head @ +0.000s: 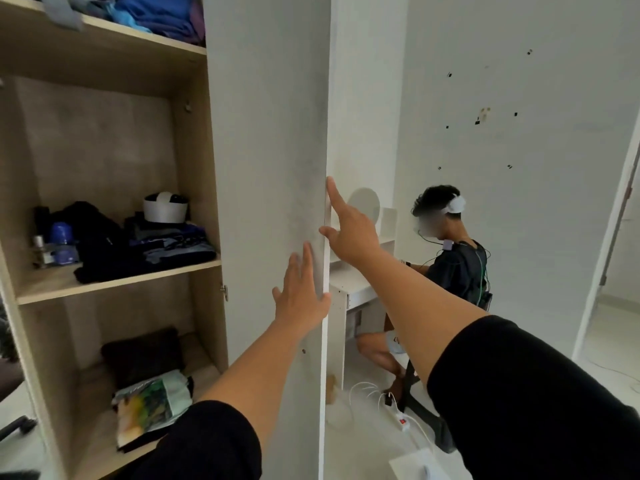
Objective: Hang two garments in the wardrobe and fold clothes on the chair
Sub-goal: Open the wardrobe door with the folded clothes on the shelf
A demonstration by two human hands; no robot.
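Note:
The wardrobe door, white and tall, stands open in front of me beside the wardrobe's wooden shelves. My left hand lies flat with straight fingers on the door's face near its free edge. My right hand reaches to that same edge from the other side, index finger stretched up along it and thumb touching the edge. Neither hand holds a garment. Dark folded clothes sit on the middle shelf, blue ones on the top shelf, and a printed cloth on the bottom.
A person with a headset sits at a white desk behind the door on the right. A power strip with white cables lies on the floor there. A doorway opens at far right.

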